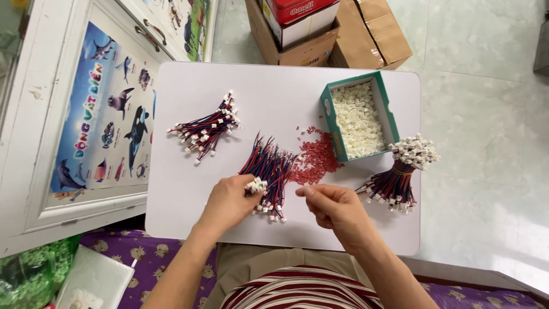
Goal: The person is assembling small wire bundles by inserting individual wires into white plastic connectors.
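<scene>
With the left hand [229, 200] pinching a little bunch of white plugs on the wire pile [269, 171] mid-table and the right hand [334, 206] fingertips pressed together on something tiny, probably one twitch scatters it into the red bits [314, 160] honestly.

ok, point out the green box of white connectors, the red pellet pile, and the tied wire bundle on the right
green box [330, 114], head view, left wall.
red pellet pile [314, 160], head view, middle of the heap.
tied wire bundle [396, 180], head view, wires below the band.
</scene>
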